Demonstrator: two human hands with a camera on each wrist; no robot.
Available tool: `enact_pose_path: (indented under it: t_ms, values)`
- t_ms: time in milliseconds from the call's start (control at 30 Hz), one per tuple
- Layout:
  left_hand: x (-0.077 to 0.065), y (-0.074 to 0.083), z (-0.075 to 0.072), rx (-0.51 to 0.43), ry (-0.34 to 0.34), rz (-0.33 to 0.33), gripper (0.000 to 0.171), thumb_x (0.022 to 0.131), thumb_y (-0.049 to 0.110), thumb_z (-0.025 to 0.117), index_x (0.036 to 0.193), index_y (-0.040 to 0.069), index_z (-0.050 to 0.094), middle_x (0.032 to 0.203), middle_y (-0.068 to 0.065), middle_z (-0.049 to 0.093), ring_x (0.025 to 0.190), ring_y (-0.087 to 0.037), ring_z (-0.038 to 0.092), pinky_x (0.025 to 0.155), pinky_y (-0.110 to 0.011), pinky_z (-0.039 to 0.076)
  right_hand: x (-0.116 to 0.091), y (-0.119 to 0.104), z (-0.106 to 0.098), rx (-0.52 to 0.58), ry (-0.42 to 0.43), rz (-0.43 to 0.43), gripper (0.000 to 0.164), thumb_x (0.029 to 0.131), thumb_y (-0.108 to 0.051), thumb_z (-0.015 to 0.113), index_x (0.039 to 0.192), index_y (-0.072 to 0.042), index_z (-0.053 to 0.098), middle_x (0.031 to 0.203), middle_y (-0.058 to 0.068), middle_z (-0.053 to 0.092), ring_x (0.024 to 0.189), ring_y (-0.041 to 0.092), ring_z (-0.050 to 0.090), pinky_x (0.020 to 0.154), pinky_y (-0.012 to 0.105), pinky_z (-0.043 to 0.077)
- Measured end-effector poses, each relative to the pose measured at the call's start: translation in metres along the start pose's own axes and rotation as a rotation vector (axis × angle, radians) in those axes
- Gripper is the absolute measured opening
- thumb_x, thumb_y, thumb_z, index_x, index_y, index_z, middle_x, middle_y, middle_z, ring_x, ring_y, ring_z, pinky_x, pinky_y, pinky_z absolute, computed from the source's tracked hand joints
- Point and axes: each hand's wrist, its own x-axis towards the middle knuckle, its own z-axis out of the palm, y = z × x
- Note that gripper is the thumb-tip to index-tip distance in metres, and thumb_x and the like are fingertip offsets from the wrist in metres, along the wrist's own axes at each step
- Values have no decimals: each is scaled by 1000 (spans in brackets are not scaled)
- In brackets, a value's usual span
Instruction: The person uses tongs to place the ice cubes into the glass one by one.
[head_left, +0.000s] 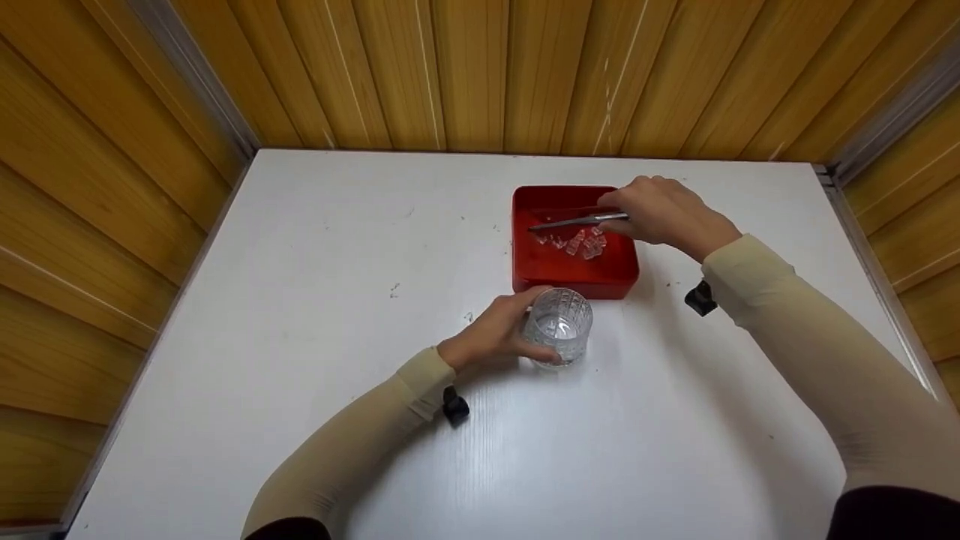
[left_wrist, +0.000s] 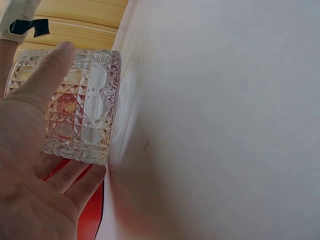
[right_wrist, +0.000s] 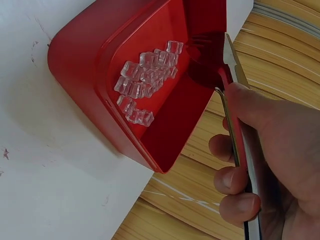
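Observation:
A cut-glass tumbler [head_left: 564,324] stands on the white table, and my left hand [head_left: 491,330] holds it from the left, thumb on the near side and fingers on the far side. In the left wrist view the tumbler [left_wrist: 80,107] shows a diamond-patterned wall. Beyond it, my right hand [head_left: 667,214] grips metal tongs [head_left: 570,222] over a red square box [head_left: 577,289]. Clear ice cubes [right_wrist: 145,75] lie together on the box floor. The tongs [right_wrist: 253,160] slant into the box at its far side, and their tips are apart from the main cluster of cubes.
The white table [head_left: 337,285] stretches left and toward the near edge, with small dark marks on it. Yellow wood-look panels [head_left: 472,75] wall it at the back and both sides. Black wrist straps [head_left: 455,406] hang under the sleeves.

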Motion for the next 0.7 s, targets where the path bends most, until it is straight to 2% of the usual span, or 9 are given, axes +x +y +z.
enact_pose_path:
  t_ms: [200,467,700]
  values:
    - [0,-1,1,-1,-9,6,92,72,36,95,147,11,49,133,-3,66,120,-15,61,106,-25,45,4,-1,-1,-17,-5,0,34,94,-20,78,125,-8,74,104,14,77,84,27,73,80,49,61]
    - [0,0,0,-17,-7,0,92,72,36,96,148,12,49,133,-3,66,122,-14,61,107,-24,44,9,-4,-1,-34,-20,-3,32,93,-19,79,122,-5,75,97,13,77,78,26,70,78,46,61]
    - [1,-1,1,-35,-2,2,92,71,34,96,147,12,50,133,-3,66,122,-15,61,108,-27,45,15,-7,1,-57,-13,3,33,92,-18,79,121,-5,75,100,15,77,81,28,70,79,48,61]
